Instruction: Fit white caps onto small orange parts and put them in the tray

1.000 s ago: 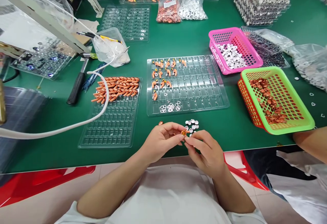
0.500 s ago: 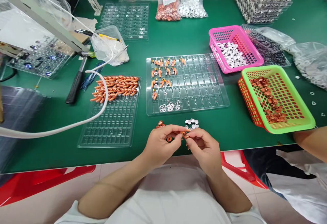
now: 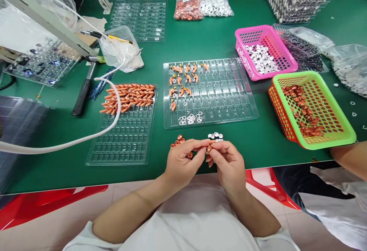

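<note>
Close to the table's front edge, my left hand (image 3: 181, 163) is closed, thumb and forefinger pinching a small orange-copper piece mostly hidden by the fingers. Against it, my right hand (image 3: 231, 165) pinches a small round copper-coloured cap (image 3: 209, 149). Loose copper-coloured caps (image 3: 179, 140) lie beside my left hand, and white discs (image 3: 215, 135) lie just beyond my right. Behind the hands is a clear compartment tray (image 3: 223, 94) with curved orange pieces at its upper left and white rings (image 3: 190, 119) along its lower edge.
At left a clear tray (image 3: 120, 144) bears rows of copper-coloured tubes (image 3: 129, 97), near a hammer (image 3: 84, 90) and a white cable (image 3: 86, 139). A pink basket (image 3: 266, 33) and a green basket (image 3: 341, 125) stand at right, by another person's arm (image 3: 348, 159).
My hands stay together in nearly the same spot. The round cap at my right fingertips has turned and shows more clearly. The view has shifted slightly.
</note>
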Demonstrator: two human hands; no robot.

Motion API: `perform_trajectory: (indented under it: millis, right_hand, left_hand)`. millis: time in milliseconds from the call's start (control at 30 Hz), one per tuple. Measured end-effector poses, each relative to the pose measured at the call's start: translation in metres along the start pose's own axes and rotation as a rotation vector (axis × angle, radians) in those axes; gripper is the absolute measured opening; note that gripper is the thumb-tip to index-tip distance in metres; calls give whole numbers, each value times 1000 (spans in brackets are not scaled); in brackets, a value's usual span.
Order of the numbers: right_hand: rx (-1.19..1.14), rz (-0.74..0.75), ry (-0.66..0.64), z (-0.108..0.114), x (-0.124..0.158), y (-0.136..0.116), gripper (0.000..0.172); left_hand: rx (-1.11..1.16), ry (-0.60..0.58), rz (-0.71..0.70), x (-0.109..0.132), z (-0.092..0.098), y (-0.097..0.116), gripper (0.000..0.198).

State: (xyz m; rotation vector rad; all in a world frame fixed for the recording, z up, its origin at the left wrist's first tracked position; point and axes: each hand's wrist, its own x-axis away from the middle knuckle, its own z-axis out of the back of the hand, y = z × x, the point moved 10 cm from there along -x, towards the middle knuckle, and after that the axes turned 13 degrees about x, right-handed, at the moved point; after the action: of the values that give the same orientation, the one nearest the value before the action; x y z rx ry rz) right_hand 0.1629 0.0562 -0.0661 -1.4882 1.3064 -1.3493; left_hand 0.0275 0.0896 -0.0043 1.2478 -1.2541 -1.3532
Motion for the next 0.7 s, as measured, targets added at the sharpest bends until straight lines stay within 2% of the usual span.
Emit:
perform_trajectory:
  millis: [133,433,567,700]
  right_hand:
    - [-17,28,34,1,0,-2,8]
    - [-54,43,58,4,-1,-3,7]
    - [-85,63,32,2,-1,-5,8]
    - [-117,79,-20,-2,-1,-7,7]
  left_hand:
    - [50,-3,-57,2,-2,4,22]
    - [68,-105,-188,6,-10,16,44]
    - [155,-101,-186,1,-7,18,41]
    - [248,-109,-120,-6,-4,15,32]
